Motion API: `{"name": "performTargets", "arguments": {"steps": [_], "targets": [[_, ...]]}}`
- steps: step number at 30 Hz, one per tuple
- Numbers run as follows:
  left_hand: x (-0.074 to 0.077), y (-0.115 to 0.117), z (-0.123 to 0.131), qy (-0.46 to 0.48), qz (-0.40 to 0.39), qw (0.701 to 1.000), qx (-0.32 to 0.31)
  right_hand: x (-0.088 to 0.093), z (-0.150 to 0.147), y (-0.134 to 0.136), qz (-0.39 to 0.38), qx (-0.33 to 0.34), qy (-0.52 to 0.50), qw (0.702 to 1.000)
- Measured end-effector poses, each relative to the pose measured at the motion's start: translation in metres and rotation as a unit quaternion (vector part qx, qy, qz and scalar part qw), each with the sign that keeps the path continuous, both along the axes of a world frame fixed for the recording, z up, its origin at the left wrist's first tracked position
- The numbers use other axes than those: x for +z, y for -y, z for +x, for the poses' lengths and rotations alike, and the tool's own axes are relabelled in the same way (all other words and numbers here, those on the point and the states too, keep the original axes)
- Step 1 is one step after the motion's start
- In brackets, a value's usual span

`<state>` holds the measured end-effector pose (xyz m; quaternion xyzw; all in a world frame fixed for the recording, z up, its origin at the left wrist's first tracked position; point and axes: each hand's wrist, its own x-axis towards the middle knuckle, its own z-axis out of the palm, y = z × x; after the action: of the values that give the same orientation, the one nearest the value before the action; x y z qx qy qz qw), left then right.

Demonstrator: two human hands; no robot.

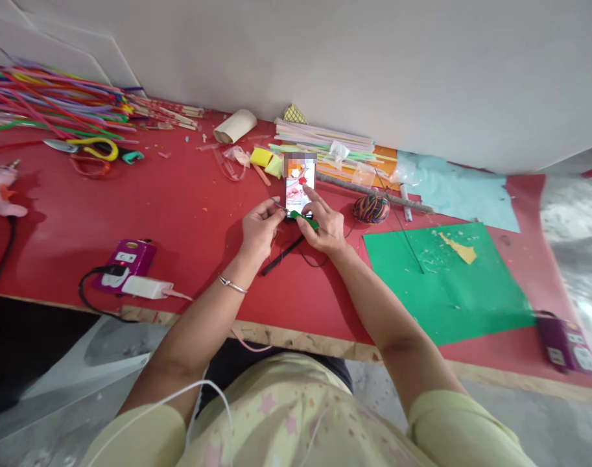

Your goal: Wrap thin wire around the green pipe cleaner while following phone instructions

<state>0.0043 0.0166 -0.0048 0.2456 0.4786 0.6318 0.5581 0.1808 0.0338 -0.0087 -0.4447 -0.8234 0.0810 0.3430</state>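
A lit phone [299, 188] stands before me with a picture on its screen. My right hand [326, 224] reaches its index finger onto that screen. Between the thumb and other fingers of the same hand is a small green piece [309, 222]. My left hand [262, 227] is closed in a pinch on a thin dark strand [277, 203], just left of the phone; its far end is hard to make out. Below both hands a black stick [282, 255] lies aslant. Right of my right hand sits a ball of multicoloured yarn [371, 209], with a dark strand trailing towards my hands.
Scissors [97, 149], pipe cleaners [47, 97] and a pink glue gun [4, 189] lie left. A purple power box [133, 256] with plugs stands near the edge. Paper straws [325, 135] and a cardboard tube [235, 126] lie behind; a green sheet [441, 298] lies right.
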Motion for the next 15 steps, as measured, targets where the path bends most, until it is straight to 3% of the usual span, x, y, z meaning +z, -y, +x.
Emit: {"name": "performTargets", "arguments": {"steps": [15], "targets": [[0.0037, 0.0013, -0.0001, -0.002, -0.008, 1.0, -0.002, 0.0002, -0.0011, -0.0004, -0.009, -0.002, 0.008, 1.0]]}}
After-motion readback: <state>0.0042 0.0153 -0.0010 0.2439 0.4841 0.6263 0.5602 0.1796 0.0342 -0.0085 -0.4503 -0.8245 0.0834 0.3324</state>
